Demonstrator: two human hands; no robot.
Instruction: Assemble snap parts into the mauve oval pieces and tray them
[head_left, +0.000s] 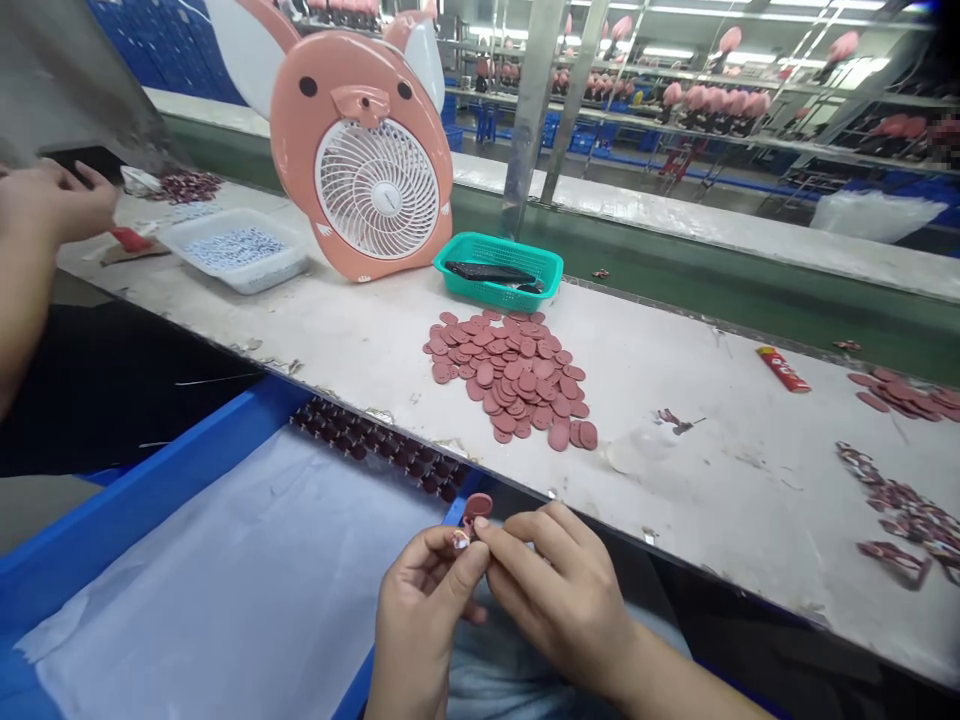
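Observation:
Low in front of me, by the table's front edge, my left hand (426, 605) pinches a small figure-like piece (462, 539) between thumb and fingers. A dull-red oval disc (478, 505) sticks up from the top of that piece. My right hand (559, 585) is closed in a pinch at the same piece, its fingertips touching just below the disc. The fingers hide most of the piece. Beyond my hands lies a pile of similar red ovals (517, 372) on the white table (660, 330).
A blue crate (150, 470), lined with a pale sheet, holds dark pieces in rows. Behind the pile stand a green basket (499, 272), a pink animal-shaped fan (300, 140) and a white tray (289, 262). Small figures (896, 510) lie right. A co-worker's hand (75, 205) is at far left.

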